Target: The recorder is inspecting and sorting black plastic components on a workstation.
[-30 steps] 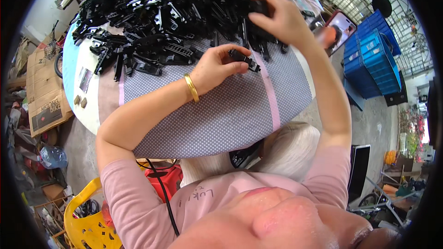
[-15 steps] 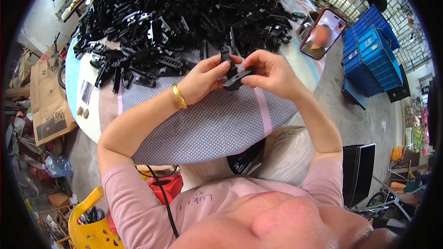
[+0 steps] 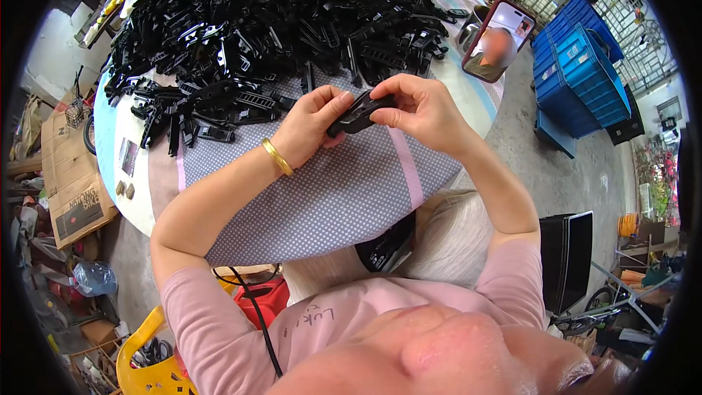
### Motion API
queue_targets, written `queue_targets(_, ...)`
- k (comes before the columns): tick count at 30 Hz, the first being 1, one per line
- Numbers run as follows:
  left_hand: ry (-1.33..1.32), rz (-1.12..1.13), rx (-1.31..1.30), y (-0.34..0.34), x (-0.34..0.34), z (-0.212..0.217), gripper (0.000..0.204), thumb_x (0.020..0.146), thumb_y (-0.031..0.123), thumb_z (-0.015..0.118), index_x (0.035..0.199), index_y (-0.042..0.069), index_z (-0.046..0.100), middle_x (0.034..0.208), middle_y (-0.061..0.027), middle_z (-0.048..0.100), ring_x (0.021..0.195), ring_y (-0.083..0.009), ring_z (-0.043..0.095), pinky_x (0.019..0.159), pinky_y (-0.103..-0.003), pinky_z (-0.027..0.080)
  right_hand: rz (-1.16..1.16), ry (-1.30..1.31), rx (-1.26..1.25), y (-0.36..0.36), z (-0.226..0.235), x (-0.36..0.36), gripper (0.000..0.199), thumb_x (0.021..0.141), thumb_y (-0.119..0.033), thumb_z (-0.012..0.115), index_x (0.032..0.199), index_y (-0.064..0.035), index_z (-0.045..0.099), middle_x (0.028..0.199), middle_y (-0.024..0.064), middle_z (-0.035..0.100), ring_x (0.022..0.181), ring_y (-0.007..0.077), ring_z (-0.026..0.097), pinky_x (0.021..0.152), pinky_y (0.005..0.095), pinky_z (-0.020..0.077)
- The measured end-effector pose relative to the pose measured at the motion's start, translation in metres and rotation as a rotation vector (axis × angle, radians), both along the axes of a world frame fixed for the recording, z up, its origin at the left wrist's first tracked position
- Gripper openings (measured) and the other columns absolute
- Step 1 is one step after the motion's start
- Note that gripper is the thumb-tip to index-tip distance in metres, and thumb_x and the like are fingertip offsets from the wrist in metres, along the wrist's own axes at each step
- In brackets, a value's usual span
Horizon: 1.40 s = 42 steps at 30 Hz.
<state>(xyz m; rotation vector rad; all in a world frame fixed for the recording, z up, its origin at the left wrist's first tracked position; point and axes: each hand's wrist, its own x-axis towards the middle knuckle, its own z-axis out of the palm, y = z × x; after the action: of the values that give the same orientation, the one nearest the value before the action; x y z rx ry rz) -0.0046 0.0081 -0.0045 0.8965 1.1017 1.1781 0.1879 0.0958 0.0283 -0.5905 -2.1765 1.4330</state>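
Note:
A black plastic part (image 3: 358,115) is held above the near part of the table, tilted up to the right. My left hand (image 3: 311,123), with a gold bangle on its wrist, is closed on the part's lower left end. The thumb and fingers of my right hand (image 3: 418,111) pinch its upper right end. Whether it is one piece or two laid together, I cannot tell. Just beyond my hands spreads a large heap of similar long black plastic parts (image 3: 241,40), some slotted like ladders.
A grey dotted cloth (image 3: 292,197) covers the table's near side. A phone (image 3: 499,40) leans against a metal cup at the right. Blue crates (image 3: 581,66) stand on the floor beyond it. At the left are flattened cardboard (image 3: 69,168) and a yellow chair (image 3: 150,358).
Two black pieces that stood at an angle to each other between my hands now lie along one line. My right hand has tilted over. The whole view has shifted slightly.

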Motion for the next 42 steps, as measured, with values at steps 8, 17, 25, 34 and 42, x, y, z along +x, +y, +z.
queue_targets(8, 0.105, 0.037, -0.004, -0.005, 0.004, 0.007, 0.027, 0.092, 0.027, 0.057, 0.096, 0.000, 0.056, 0.073, -0.0018, 0.057, 0.054, -0.0060, 0.051, 0.044, -0.018, 0.038, -0.059, 0.008, 0.430, -0.010, -0.001, 0.001, 0.027, 0.075, -0.014, 0.074, 0.094, 0.0000, 0.060, 0.075, 0.0065, 0.062, 0.064, 0.0119, 0.059, 0.059, 0.0245, 0.0478)
queue_targets(17, 0.477, 0.039, 0.206, -0.010, 0.009, -0.001, 0.046, 0.080, 0.008, 0.069, 0.122, 0.000, 0.053, 0.084, -0.0029, 0.064, 0.069, -0.0049, 0.056, 0.061, -0.020, 0.048, -0.084, -0.019, 0.526, -0.009, -0.008, 0.003, 0.035, 0.071, -0.021, 0.076, 0.093, 0.0000, 0.058, 0.079, 0.0085, 0.060, 0.070, 0.0182, 0.059, 0.061, 0.0285, 0.0482)
queue_targets(25, 0.837, -0.023, 0.470, -0.014, 0.011, 0.005, 0.042, 0.079, 0.005, 0.065, 0.118, -0.002, 0.053, 0.093, -0.0176, 0.065, 0.078, -0.0259, 0.065, 0.070, -0.032, 0.051, 0.066, -0.038, 0.691, 0.003, -0.013, 0.010, 0.059, 0.065, -0.030, 0.077, 0.112, 0.0000, 0.056, 0.100, 0.0133, 0.061, 0.096, 0.0295, 0.056, 0.087, 0.0386, 0.0417)
queue_targets(34, 1.004, -0.057, 0.567, -0.013, 0.012, 0.006, 0.045, 0.075, 0.002, 0.066, 0.118, 0.001, 0.054, 0.098, -0.0189, 0.064, 0.087, -0.0318, 0.064, 0.076, -0.034, 0.051, 0.060, -0.270, 0.770, -0.001, -0.013, 0.007, 0.049, 0.068, -0.031, 0.074, 0.104, -0.0022, 0.059, 0.093, 0.0103, 0.062, 0.091, 0.0262, 0.058, 0.081, 0.0357, 0.0390)
queue_targets(42, 1.014, -0.049, 0.676, -0.013, 0.008, 0.006, 0.035, 0.076, 0.003, 0.066, 0.109, -0.001, 0.056, 0.093, -0.0172, 0.064, 0.081, -0.0331, 0.063, 0.070, -0.036, 0.051, 0.022, -0.148, 0.881, -0.004, -0.023, 0.004, 0.036, 0.068, -0.026, 0.073, 0.092, -0.0033, 0.060, 0.079, 0.0080, 0.062, 0.079, 0.0268, 0.060, 0.080, 0.0362, 0.0401)
